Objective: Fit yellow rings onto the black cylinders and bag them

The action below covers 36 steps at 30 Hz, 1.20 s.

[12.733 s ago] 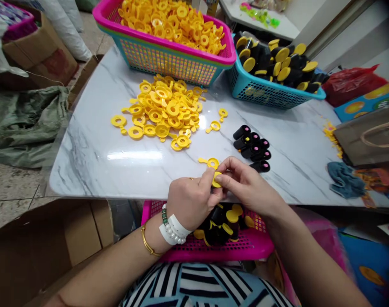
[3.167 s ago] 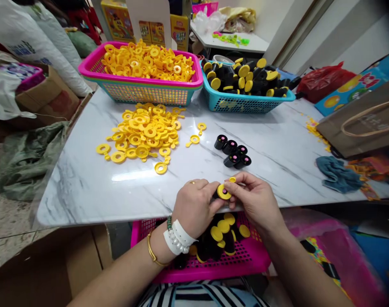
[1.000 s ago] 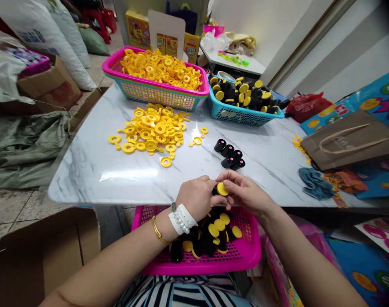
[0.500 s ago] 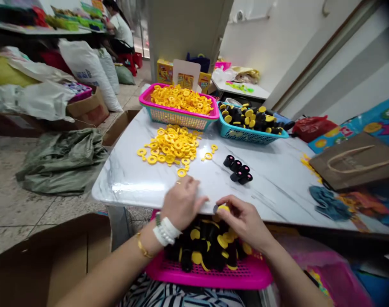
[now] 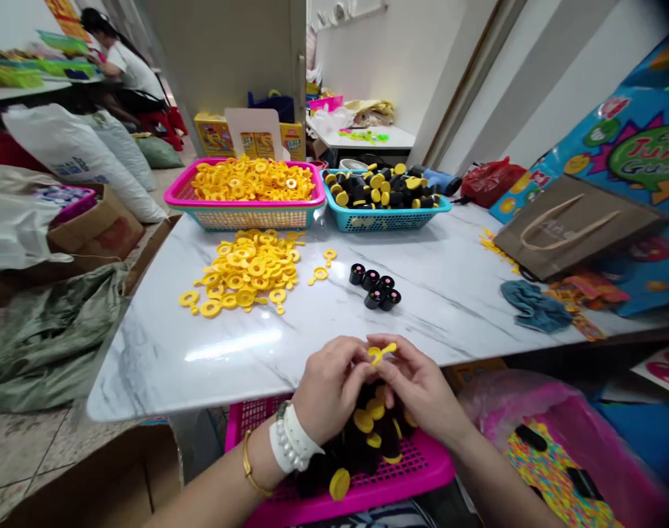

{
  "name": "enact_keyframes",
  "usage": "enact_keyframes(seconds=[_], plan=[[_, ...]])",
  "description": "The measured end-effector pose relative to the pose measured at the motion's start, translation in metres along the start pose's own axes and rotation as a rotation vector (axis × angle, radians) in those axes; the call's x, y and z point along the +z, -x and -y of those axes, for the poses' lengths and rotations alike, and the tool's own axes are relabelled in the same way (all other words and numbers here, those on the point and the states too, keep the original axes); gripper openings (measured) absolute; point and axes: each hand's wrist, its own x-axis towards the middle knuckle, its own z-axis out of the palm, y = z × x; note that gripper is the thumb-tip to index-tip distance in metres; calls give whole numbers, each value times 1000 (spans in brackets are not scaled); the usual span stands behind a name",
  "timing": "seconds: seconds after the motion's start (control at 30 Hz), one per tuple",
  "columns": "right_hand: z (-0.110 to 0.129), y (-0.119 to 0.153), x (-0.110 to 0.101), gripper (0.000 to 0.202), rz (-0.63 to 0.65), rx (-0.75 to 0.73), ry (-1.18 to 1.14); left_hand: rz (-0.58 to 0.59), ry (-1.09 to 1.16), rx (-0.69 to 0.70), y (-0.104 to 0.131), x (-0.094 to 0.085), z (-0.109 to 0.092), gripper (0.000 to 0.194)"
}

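My left hand (image 5: 330, 381) and my right hand (image 5: 419, 381) meet at the table's front edge, above the pink basket. Between their closed fingertips is a yellow ring piece (image 5: 388, 349) with a short stem, which points up to the right. My left thumb and fingers pinch at its left side. The right fingers curl round the spot where a black cylinder with a yellow end was held; that cylinder is now mostly hidden. Below, the pink basket (image 5: 362, 506) holds several black cylinders with yellow ends (image 5: 340, 484).
A pile of yellow rings (image 5: 249, 268) and several black cylinders (image 5: 372, 279) lie on the white table (image 5: 163, 345). Behind stand a pink-rimmed basket (image 5: 172, 194) of rings and a blue basket (image 5: 389, 221) of cylinders. A paper bag (image 5: 576, 227) is at right. Someone (image 5: 133, 70) sits far left.
My left hand has moved right from the pile's near edge to meet my right hand, and a yellow ring piece is now between them. The camera view has turned right.
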Motion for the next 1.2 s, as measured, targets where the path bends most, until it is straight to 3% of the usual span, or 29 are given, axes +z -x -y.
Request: enact_keyframes(seconds=[0.13, 0.23, 0.33, 0.43, 0.6, 0.8, 0.87, 0.97, 1.03, 1.2], plan=[[4, -10, -23, 23, -138, -82, -25, 87, 56, -89, -37, 6, -4, 7], [-2, -14, -40, 27, -294, -83, 4, -29, -84, -175, -71, 6, 10, 24], [-8, -16, -49, 30, -319, 45, -66, -65, -241, -196, -97, 14, 26, 40], [-8, -18, -50, 36, -316, 82, -95, -31, -287, -172, -106, 22, 34, 38], [-1, -19, -47, 33, -265, 71, -134, -2, -294, -127, -72, 12, 26, 22], [13, -28, -22, 26, -48, 131, -162, -43, -281, -93, -19, -7, 16, 22], [20, -36, -10, 27, 9, 144, -96, -52, -275, -92, -14, -6, 17, 24], [27, -46, 3, 30, -57, 99, 41, -40, -260, -100, -14, -3, 20, 20], [26, -51, 5, 32, -99, 71, 88, -52, -258, -93, -14, -1, 22, 17], [17, -53, 1, 32, -36, 107, 19, -56, -288, -94, -11, 2, 24, 20]])
